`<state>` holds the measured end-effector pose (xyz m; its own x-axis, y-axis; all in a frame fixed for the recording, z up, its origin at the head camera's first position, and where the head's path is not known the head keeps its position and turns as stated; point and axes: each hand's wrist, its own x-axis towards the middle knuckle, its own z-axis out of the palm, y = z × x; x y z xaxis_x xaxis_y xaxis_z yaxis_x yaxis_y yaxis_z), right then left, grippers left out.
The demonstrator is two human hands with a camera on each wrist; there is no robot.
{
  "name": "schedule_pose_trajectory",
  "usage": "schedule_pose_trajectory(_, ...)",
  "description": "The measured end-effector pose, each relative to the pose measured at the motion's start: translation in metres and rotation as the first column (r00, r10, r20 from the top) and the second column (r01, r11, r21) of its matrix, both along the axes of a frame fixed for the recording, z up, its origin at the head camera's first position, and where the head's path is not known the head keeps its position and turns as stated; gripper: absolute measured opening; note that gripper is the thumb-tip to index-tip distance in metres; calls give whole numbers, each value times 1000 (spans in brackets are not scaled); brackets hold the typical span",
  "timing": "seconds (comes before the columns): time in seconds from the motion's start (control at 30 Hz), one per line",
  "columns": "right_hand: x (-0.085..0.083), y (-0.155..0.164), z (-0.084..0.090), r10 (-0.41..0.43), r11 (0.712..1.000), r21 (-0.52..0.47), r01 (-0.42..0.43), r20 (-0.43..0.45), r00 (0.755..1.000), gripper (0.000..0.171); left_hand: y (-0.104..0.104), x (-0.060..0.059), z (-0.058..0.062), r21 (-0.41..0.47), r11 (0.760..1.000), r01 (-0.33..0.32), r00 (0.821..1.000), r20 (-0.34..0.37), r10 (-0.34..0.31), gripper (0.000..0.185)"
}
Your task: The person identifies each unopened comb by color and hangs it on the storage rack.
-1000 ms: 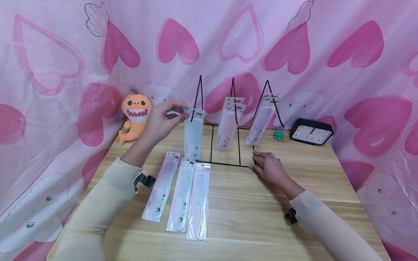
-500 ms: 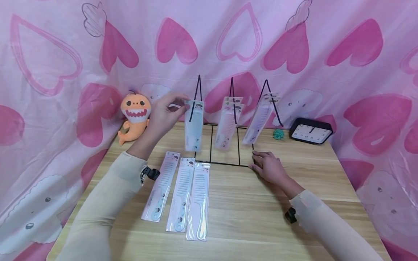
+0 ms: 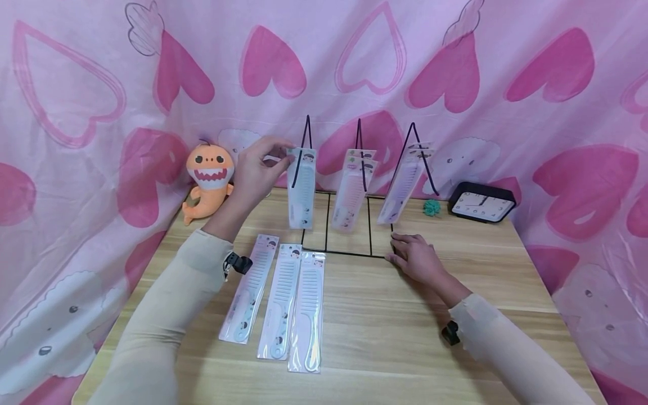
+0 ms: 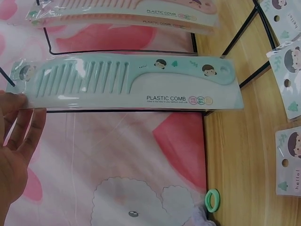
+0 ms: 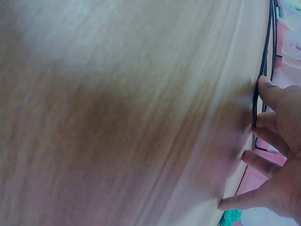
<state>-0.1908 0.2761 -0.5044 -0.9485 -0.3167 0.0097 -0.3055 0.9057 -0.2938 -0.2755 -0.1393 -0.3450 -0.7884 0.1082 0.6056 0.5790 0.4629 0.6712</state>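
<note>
My left hand (image 3: 260, 169) pinches the top left corner of a packaged pale blue comb (image 3: 302, 194). The package hangs upright at the left hook of a black wire rack (image 3: 349, 255), the hook's tip crossing in front of its card. In the left wrist view, its teeth and a "PLASTIC COMB" label show through the clear wrap. My right hand (image 3: 417, 260) rests with fingers extended and spread at the rack's front right base corner, its fingertips (image 5: 264, 84) at the wire. Packaged pink combs (image 3: 352, 191) hang on the middle hook, purple ones (image 3: 406, 185) on the right hook.
Three more packaged combs (image 3: 280, 304) lie side by side on the wooden table (image 3: 405, 349), in front of the rack. An orange shark plush (image 3: 209, 180) sits at the back left. A teal pompom-like item (image 3: 432, 207) and a black-framed clock (image 3: 482, 203) stand back right.
My left hand has risen with the blue comb package, lifting its lower end off the table combs, and the package has moved up and back along the left hook. My right hand has stayed put.
</note>
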Motion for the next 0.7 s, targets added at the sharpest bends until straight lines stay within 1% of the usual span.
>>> schedule_pose_trajectory(0.23, 0, 0, 0, 6, 1000, 8, -6, 0, 1000, 53, 3, -3, 2, 7, 1000, -8, 1000, 23, 8, 22)
schedule_pose_trajectory(0.47, 1, 0, 0, 7, 1000, 11, -7, -1, 1000, 53, 4, -9, 1, 19, 1000, -13, 999, 38, 12, 23)
schedule_pose_trajectory(0.7, 0, 0, 0, 6, 1000, 17, -6, -5, 1000, 53, 4, -9, 1, 41, 999, 0, 999, 35, -2, 22)
